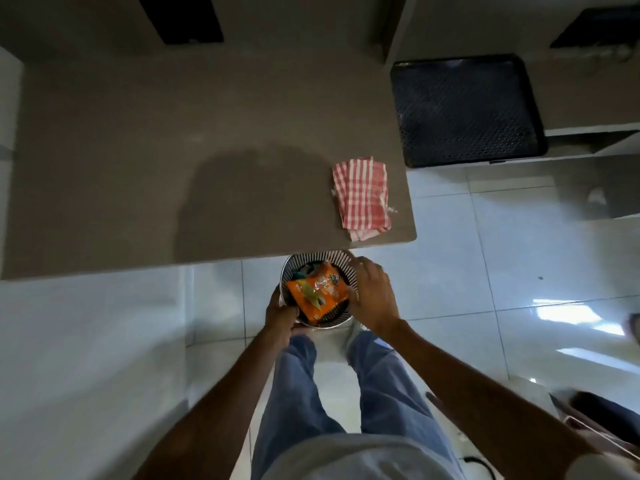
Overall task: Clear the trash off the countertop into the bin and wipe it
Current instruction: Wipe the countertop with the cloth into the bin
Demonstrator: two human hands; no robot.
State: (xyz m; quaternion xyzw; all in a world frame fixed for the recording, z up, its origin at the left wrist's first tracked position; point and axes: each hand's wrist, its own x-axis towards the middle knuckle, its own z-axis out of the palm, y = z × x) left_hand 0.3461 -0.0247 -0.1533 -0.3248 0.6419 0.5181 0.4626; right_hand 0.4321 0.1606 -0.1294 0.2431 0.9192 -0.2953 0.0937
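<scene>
At the bottom of the frame the person's blue-trousered legs (pixel 311 393) stand on the glossy white tiled floor (pixel 519 271), and both bare forearms reach forward to the round slatted white wastebasket (pixel 341 259) sitting on the floor just below centre. The left hand (pixel 281 315) is curled closed around the basket's near-left rim, most likely to steady it or draw it closer. The right hand (pixel 372 296) lies over the right rim, fingers bent down toward the inside; whether its grip is closed on the rim or merely pressing the rubbish down cannot be told.

Inside the basket lies a crumpled orange snack packet (pixel 317 292) with green and white printing, resting on top of darker scraps and filling most of the opening. The trash therefore appears to be already in the bin.

Just beyond the basket, the brown matte bench (pixel 138 150) spans the middle and left of the frame, and no litter shows on it. A folded red-and-white checked cloth (pixel 362 197) rests near its right edge, just above the basket, untouched and within easy reach, so wiping looks like the remaining step.

Farther off, in the upper right, a black perforated plastic tray (pixel 467 109) sits on a separate lower surface.
</scene>
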